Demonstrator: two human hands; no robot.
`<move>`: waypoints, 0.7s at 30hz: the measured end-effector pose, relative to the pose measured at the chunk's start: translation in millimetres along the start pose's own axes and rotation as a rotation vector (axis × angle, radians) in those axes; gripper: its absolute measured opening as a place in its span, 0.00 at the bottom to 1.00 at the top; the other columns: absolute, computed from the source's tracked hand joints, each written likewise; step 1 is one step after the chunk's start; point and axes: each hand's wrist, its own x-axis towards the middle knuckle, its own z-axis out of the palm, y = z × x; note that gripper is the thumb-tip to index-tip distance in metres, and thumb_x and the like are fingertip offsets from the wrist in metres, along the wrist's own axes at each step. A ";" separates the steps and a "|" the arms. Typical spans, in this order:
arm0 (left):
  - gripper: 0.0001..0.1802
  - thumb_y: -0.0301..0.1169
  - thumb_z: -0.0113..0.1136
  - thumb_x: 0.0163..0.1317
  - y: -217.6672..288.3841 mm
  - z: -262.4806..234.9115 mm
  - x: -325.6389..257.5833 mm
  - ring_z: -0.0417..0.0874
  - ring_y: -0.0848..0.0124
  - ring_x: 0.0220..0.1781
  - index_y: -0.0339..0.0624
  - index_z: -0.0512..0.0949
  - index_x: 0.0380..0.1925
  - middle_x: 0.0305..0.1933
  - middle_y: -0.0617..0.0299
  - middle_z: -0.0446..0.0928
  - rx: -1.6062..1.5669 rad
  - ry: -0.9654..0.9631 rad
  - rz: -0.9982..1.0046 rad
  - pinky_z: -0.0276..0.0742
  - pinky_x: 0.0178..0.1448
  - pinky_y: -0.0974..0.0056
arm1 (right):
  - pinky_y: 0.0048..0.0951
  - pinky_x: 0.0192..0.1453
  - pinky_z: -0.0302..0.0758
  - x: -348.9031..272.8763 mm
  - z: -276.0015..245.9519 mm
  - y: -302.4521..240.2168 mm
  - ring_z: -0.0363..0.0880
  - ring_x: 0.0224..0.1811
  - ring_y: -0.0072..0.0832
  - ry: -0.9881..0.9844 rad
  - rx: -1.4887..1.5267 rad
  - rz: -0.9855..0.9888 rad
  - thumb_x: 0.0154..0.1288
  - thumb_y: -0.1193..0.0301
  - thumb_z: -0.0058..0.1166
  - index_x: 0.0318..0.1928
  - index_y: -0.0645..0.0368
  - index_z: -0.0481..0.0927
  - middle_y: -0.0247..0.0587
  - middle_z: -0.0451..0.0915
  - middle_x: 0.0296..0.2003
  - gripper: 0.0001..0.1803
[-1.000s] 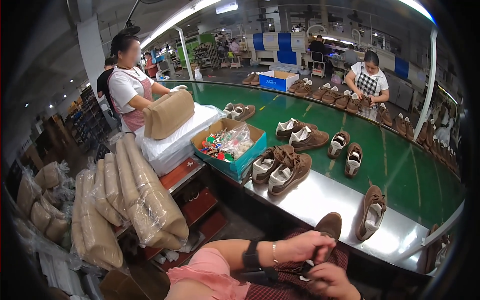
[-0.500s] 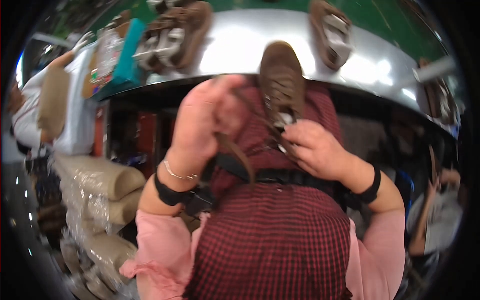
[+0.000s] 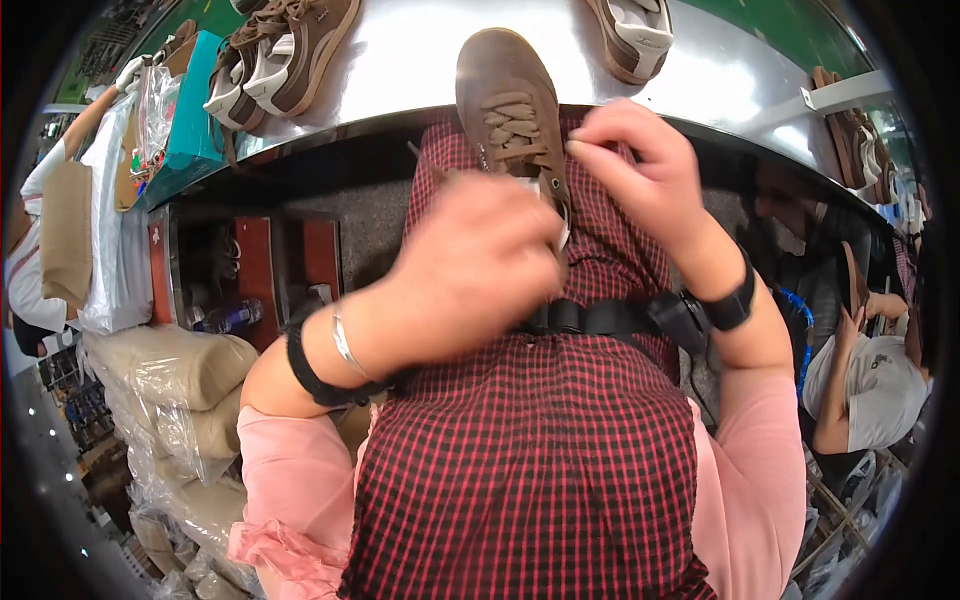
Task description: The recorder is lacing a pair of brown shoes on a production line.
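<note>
A brown lace-up shoe (image 3: 510, 90) points its toe away from me, reaching over the front edge of the metal table, its heel end above my lap. Brown laces (image 3: 515, 125) cross its upper part. My left hand (image 3: 480, 260), blurred by motion, lies across the shoe's opening with its fingers curled down; what they grip is hidden. Just right of the shoe, my right hand (image 3: 645, 165) is raised, thumb and forefinger pinched together. Anything between those fingertips is too small to make out.
The metal table (image 3: 400, 70) carries brown-and-white shoes (image 3: 300, 55) at left and another shoe (image 3: 635, 40) at right. A teal box (image 3: 190, 110) stands at far left. Below it are plastic-wrapped beige bundles (image 3: 190, 370). Other people sit at both sides, one a grey-shirted person (image 3: 870, 390).
My left hand has moved right and down, over the shoe's opening. The right hand has left the opening and risen to the shoe's right. The view has shifted, so the shoe appears farther left.
</note>
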 end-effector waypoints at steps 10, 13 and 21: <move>0.14 0.33 0.56 0.64 -43.1 72.0 -30.9 0.76 0.77 0.44 0.35 0.77 0.45 0.41 0.66 0.78 -1.286 -0.243 -0.919 0.73 0.52 0.67 | 0.44 0.69 0.55 -26.9 60.4 39.1 0.59 0.66 0.31 -0.224 -0.931 -0.456 0.51 0.65 0.52 0.29 0.52 0.83 0.33 0.67 0.62 0.09; 0.14 0.32 0.55 0.64 -46.1 84.7 -32.2 0.77 0.74 0.45 0.35 0.77 0.45 0.42 0.63 0.79 -1.095 -0.274 -0.873 0.73 0.53 0.66 | 0.43 0.67 0.59 -22.9 52.2 41.3 0.64 0.63 0.32 -0.264 -0.847 -0.499 0.50 0.65 0.53 0.27 0.51 0.81 0.33 0.71 0.58 0.07; 0.17 0.37 0.60 0.57 -42.7 113.3 -24.0 0.79 0.47 0.47 0.32 0.77 0.38 0.42 0.41 0.78 -0.636 -0.316 -0.607 0.74 0.52 0.51 | 0.31 0.36 0.70 -27.0 37.2 27.1 0.73 0.33 0.30 -0.156 -0.511 -0.460 0.43 0.71 0.54 0.25 0.57 0.76 0.32 0.73 0.30 0.06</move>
